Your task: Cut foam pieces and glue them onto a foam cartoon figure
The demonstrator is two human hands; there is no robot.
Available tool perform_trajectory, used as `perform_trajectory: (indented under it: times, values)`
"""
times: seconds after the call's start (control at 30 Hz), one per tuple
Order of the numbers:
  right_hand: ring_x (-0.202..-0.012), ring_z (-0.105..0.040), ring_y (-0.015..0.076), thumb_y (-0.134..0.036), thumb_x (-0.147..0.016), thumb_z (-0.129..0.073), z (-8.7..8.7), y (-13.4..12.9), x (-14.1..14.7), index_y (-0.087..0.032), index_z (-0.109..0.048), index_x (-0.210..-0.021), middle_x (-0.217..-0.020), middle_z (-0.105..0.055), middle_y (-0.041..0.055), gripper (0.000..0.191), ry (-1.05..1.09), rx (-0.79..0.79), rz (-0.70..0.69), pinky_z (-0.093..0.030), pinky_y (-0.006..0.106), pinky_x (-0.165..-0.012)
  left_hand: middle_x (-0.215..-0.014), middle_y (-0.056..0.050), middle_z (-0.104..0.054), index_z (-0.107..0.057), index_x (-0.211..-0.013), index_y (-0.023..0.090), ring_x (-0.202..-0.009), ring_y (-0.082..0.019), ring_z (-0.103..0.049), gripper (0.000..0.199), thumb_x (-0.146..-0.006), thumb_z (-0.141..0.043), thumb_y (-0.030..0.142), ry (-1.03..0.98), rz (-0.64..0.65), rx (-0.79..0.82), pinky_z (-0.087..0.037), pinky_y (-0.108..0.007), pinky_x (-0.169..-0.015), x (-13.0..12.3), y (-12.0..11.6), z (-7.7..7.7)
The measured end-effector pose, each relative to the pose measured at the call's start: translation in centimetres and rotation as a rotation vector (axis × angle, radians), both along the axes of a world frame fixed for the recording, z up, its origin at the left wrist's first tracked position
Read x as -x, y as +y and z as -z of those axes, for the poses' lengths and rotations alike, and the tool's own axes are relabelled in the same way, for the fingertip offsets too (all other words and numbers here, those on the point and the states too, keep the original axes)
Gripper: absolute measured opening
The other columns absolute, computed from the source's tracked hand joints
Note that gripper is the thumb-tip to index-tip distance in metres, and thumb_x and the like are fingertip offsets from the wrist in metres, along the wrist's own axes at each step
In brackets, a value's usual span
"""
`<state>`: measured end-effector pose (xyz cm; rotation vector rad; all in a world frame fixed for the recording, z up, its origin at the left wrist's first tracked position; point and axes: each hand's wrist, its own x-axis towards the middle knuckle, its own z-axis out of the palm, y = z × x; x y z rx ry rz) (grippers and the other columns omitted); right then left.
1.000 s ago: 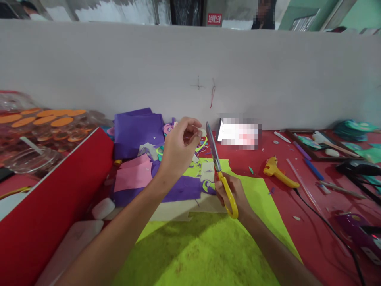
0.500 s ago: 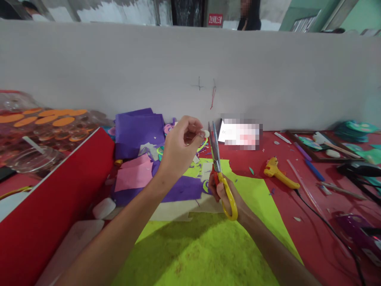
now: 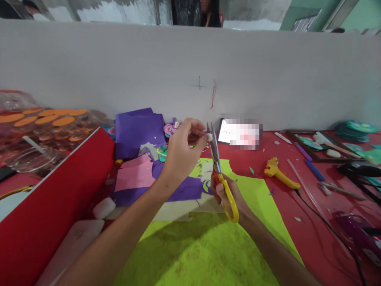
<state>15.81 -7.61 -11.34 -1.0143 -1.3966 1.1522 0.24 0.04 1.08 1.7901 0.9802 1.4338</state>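
Note:
Between thumb and fingertips my left hand [image 3: 189,145] pinches a small off-white piece [image 3: 209,137]. My right hand [image 3: 224,190] is wrapped round the handles of yellow-handled scissors [image 3: 231,200], whose blades point up and stand slightly apart, right beside the piece. Below both hands lie a large yellow-green felt sheet [image 3: 190,246], a strip of purple felt [image 3: 186,188] and a beige sheet [image 3: 175,209]. Pink felt [image 3: 133,174] lies left of my left hand, in front of a stack of purple sheets [image 3: 138,135].
A lit phone [image 3: 240,133] leans against the grey partition [image 3: 149,71]. On the right are a yellow glue gun [image 3: 279,172] with a cable, a blue pen [image 3: 315,170] and a dark tray [image 3: 336,158]. A red board [image 3: 65,190] stands at the left. A person [image 3: 212,14] is behind the partition.
My left hand has moved slightly right and down, bringing the off-white piece against the scissor blades. The blades are a little further apart. The person behind the partition has shifted left.

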Motion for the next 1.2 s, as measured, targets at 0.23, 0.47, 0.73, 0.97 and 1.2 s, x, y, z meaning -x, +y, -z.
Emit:
perform_trajectory:
  times: [0.23,0.47,0.73,0.97,1.2]
  values:
    - [-0.05,-0.032,0.0109,-0.088,-0.084,-0.053,-0.4,-0.1,0.1,-0.024,-0.047,-0.082,-0.06,-0.035,-0.0077,0.064,-0.016,0.019,0.031,-0.028,0.025,-0.045,-0.088,-0.001,-0.068,-0.059,-0.094,0.02,-0.079,-0.011,-0.067,0.012,-0.089,-0.067,0.013,0.007,0.002,0.003,-0.056,-0.023,-0.071,-0.2,-0.1,0.0]
    - [-0.049,-0.033,0.0112,-0.087,-0.087,-0.05,-0.6,-0.1,0.0,-0.024,-0.046,-0.078,-0.056,-0.04,-0.0063,0.063,-0.093,0.02,0.04,-0.028,0.026,-0.045,-0.086,0.0,-0.066,-0.059,-0.095,0.02,-0.078,-0.011,-0.067,0.013,-0.088,-0.067,0.012,0.004,-0.011,-0.003,-0.056,-0.023,-0.071,-0.2,-0.1,0.0]
    - [-0.049,-0.035,0.012,-0.09,-0.084,-0.049,-1.1,-0.3,0.1,-0.025,-0.046,-0.076,-0.055,-0.04,-0.006,0.066,-0.125,0.029,0.069,-0.028,0.026,-0.045,-0.087,-0.001,-0.067,-0.059,-0.094,0.02,-0.075,-0.011,-0.064,0.007,-0.092,-0.064,0.016,0.025,-0.009,-0.007,-0.053,-0.023,-0.067,-0.2,-0.2,0.1]
    - [-0.049,-0.033,0.0112,-0.089,-0.086,-0.048,-0.8,-0.2,0.0,-0.024,-0.045,-0.077,-0.055,-0.04,-0.0062,0.065,-0.096,0.002,0.068,-0.026,0.026,-0.044,-0.075,0.001,-0.063,-0.061,-0.085,0.019,-0.067,-0.011,-0.058,0.011,-0.095,-0.06,0.017,0.15,0.004,-0.017,-0.046,-0.025,-0.063,-0.3,-0.4,0.1]
    - [-0.049,-0.033,0.0111,-0.088,-0.087,-0.049,-0.5,-0.2,0.1,-0.024,-0.045,-0.077,-0.055,-0.039,-0.0065,0.065,-0.083,-0.005,0.073,-0.026,0.026,-0.045,-0.075,0.001,-0.063,-0.06,-0.084,0.018,-0.068,-0.011,-0.058,0.011,-0.095,-0.059,0.018,0.125,0.002,0.043,-0.044,-0.024,-0.062,-0.4,-0.5,0.2]
